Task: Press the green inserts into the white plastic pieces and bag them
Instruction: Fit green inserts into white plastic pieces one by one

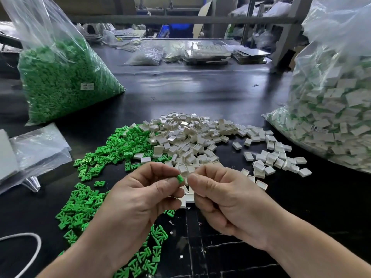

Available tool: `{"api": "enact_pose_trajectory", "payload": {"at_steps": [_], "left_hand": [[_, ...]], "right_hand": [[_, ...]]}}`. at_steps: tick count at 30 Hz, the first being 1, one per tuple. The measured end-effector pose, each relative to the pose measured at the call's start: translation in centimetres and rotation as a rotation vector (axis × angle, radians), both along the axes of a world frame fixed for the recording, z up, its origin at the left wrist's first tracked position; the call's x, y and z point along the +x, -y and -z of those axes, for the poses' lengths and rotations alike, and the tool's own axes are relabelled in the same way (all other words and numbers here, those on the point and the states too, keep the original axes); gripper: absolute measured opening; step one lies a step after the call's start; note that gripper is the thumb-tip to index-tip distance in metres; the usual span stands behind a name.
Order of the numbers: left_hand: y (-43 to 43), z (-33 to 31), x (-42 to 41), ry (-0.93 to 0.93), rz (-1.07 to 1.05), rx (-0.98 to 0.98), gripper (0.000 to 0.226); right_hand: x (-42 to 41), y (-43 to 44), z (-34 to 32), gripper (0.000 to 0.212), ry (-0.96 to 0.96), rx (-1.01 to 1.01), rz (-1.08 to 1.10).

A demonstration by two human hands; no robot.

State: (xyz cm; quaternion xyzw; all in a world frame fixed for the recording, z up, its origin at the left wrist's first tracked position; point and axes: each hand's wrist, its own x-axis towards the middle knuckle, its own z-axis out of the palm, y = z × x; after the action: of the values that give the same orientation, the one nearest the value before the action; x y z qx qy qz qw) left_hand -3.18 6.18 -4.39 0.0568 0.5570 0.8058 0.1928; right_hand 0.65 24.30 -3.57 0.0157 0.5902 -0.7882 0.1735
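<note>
My left hand [138,199] pinches a small green insert [180,179] between thumb and fingertips, just above the table. My right hand [222,197] is right beside it with curled fingers holding a white plastic piece [189,198], mostly hidden under the fingers. A pile of loose green inserts [112,153] spreads over the dark table to the left and under my left wrist. A heap of white pieces [200,137] lies just beyond my hands and trails off to the right.
A big clear bag of green inserts [60,77] stands at the back left. A big clear bag of assembled white pieces [333,109] leans at the right. Empty flat bags [34,151] lie at the left edge, with a white cord [30,243] at the lower left.
</note>
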Motion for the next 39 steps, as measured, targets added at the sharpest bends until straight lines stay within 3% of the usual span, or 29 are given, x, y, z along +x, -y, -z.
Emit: {"api": "enact_pose_trajectory", "payload": {"at_steps": [5,17,22,30,34,39], "left_hand": [[-0.3,-0.3,0.3,-0.001,-0.031,0.024,0.026],[-0.4,-0.3,0.7,-0.025,-0.083,0.041,0.028],[-0.3,-0.4,0.9,-0.082,-0.065,-0.014,0.034],[-0.4,-0.6,1.4,-0.212,-0.096,-0.128,0.023],[-0.3,-0.6,1.5,-0.262,-0.105,-0.176,0.028],[-0.4,-0.9,1.9,-0.385,-0.166,-0.26,0.016]], "right_hand": [[-0.1,0.0,0.0,0.022,-0.051,-0.011,0.05],[-0.2,-0.3,0.1,0.021,-0.055,-0.235,-0.085],[-0.3,-0.1,0.6,0.02,-0.048,-0.2,-0.031],[-0.5,-0.2,0.6,0.02,-0.037,-0.265,-0.01],[-0.4,0.0,0.5,0.015,-0.078,-0.165,0.057],[-0.2,-0.2,0.2,0.011,-0.115,-0.032,0.086]]}}
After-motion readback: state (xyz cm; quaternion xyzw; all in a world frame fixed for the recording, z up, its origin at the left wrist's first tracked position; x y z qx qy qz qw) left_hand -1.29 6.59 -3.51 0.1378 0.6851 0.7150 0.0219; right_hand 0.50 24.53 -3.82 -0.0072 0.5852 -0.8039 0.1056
